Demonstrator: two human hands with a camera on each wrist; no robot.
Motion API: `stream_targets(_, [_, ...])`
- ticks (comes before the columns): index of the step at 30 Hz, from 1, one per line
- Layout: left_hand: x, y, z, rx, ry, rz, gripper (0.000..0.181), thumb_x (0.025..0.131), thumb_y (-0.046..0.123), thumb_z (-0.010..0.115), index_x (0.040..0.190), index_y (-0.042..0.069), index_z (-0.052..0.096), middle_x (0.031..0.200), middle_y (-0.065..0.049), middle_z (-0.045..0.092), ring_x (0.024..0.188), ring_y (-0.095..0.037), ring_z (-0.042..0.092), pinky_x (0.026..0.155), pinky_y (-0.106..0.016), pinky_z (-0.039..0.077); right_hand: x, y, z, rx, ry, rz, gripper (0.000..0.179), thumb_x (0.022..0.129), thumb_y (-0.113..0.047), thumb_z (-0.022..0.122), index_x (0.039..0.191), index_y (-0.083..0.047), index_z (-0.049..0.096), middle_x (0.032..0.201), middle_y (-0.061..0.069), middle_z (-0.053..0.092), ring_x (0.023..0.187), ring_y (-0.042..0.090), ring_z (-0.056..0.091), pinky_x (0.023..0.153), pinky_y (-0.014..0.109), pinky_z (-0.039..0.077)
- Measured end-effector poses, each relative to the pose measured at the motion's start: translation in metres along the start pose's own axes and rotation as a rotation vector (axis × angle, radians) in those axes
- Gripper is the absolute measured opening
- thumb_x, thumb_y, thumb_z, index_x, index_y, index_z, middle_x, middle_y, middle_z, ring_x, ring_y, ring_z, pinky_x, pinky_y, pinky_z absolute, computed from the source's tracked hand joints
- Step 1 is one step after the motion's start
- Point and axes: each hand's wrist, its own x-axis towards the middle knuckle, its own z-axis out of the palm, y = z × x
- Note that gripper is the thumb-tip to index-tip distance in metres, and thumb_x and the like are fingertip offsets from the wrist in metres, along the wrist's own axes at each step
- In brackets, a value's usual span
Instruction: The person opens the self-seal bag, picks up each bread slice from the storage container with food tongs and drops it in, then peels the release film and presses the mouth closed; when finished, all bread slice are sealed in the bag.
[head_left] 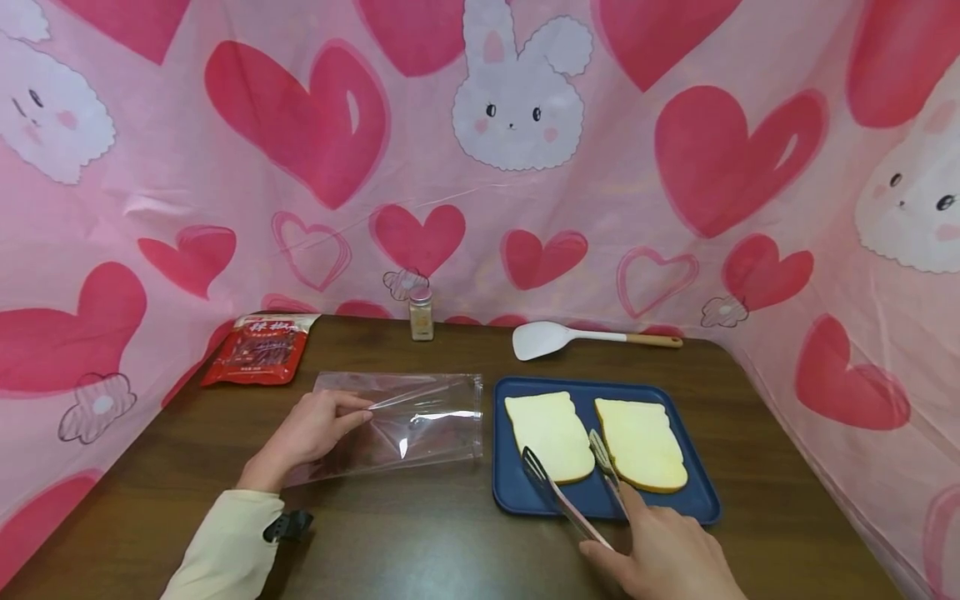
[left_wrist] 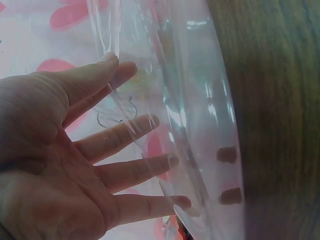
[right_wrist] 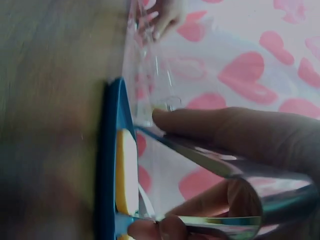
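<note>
My left hand [head_left: 318,425] pinches the near-left edge of a clear plastic bag [head_left: 435,417] between thumb and index finger. The left wrist view shows the other fingers spread along the film [left_wrist: 210,90], lifting the bag's opening. In my right hand [head_left: 667,546] is a pair of metal tongs [right_wrist: 290,192], its arms spread apart. The tong tips reach over a blue tray [head_left: 517,500], one on each side of the lower part of the left bread slice [head_left: 551,437]. Beside it on the tray lies a second bread slice [head_left: 645,446].
A red packet [head_left: 262,354] with Chinese lettering lies at the back left of the wooden table [head_left: 405,525]. A small spice jar [head_left: 422,318] stands upright at the back. Behind the tray lies a white spatula [head_left: 543,340] with a wooden handle. Pink heart-printed cloth surrounds the table.
</note>
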Motion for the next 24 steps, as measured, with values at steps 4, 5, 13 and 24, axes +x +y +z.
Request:
stream_targets(4, [0.000, 0.000, 0.000, -0.003, 0.002, 0.010, 0.025, 0.099, 0.019, 0.074, 0.121, 0.009, 0.081, 0.121, -0.016, 0.078, 0.103, -0.027, 0.072, 0.082, -0.045, 0.061, 0.001, -0.007, 0.002, 0.006, 0.030, -0.009, 0.102, 0.076, -0.077, 0.078, 0.145, -0.004, 0.058, 0.086, 0.003, 0.064, 0.078, 0.025, 0.060, 0.076, 0.061, 0.061])
stream_targets(5, [0.000, 0.000, 0.000, -0.003, 0.002, 0.013, 0.025, 0.099, 0.019, 0.075, 0.120, 0.009, 0.081, 0.121, -0.016, 0.078, 0.103, -0.027, 0.072, 0.082, -0.045, 0.061, 0.001, -0.006, 0.001, 0.001, 0.025, -0.007, 0.101, 0.077, -0.076, 0.078, 0.146, -0.005, 0.057, 0.088, 0.003, 0.065, 0.079, 0.025, 0.061, 0.077, 0.063, 0.061])
stream_targets(13, [0.000, 0.001, -0.004, 0.000, -0.003, 0.010, 0.026, 0.100, 0.021, 0.074, 0.122, 0.009, 0.080, 0.122, -0.017, 0.078, 0.108, -0.033, 0.073, 0.089, -0.053, 0.062, 0.006, 0.019, -0.011, -0.032, 0.012, -0.023, 0.096, 0.078, -0.073, 0.077, 0.152, -0.017, 0.053, 0.110, 0.008, 0.072, 0.093, 0.028, 0.064, 0.077, 0.069, 0.059])
stream_targets(24, [0.000, 0.001, -0.003, 0.006, -0.017, -0.016, 0.029, 0.100, 0.022, 0.074, 0.125, 0.009, 0.079, 0.126, -0.018, 0.076, 0.118, -0.039, 0.070, 0.096, -0.058, 0.059, 0.021, 0.021, -0.005, 0.018, 0.053, -0.053, 0.104, 0.077, -0.076, 0.077, 0.158, -0.019, 0.045, 0.131, 0.018, 0.069, 0.102, 0.031, 0.065, 0.083, 0.073, 0.056])
